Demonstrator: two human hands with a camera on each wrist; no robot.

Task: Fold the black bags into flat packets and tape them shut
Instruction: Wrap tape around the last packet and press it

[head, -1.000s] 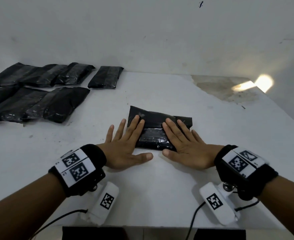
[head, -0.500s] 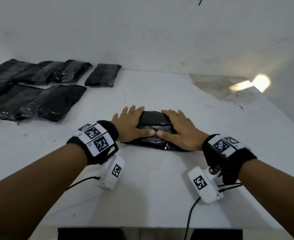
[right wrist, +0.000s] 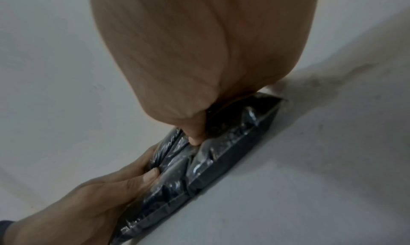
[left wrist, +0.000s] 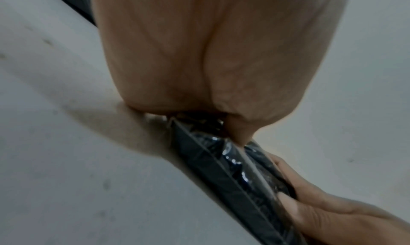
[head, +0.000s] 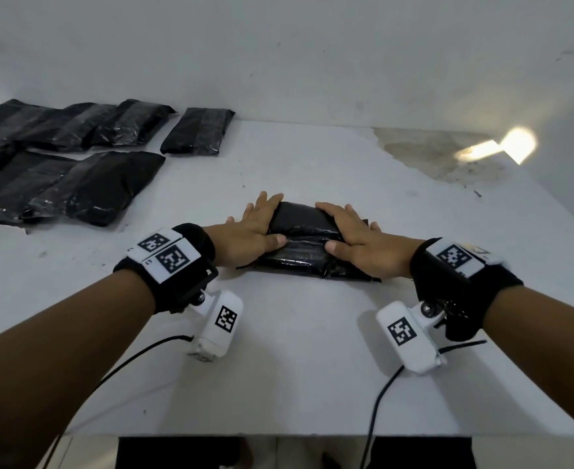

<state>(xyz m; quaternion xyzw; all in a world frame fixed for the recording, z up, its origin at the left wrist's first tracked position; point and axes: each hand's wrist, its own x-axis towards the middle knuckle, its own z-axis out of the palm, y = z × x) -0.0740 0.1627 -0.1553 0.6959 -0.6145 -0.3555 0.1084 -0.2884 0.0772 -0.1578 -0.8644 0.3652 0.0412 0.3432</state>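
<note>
My left hand (head: pixel 250 233) and right hand (head: pixel 356 243) both grip the folded black bag (head: pixel 304 245) on the surface (head: pixel 295 360), fingers (head: pixel 272 206) over its top, thumbs pressing its front.

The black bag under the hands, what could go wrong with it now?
The folded black bag is only pressed shut by the left hand and right hand; no tape shows in any view. If either hand lets go, the slippery plastic would likely spring open. It also looks puffy, so it may not end up flat.
</note>
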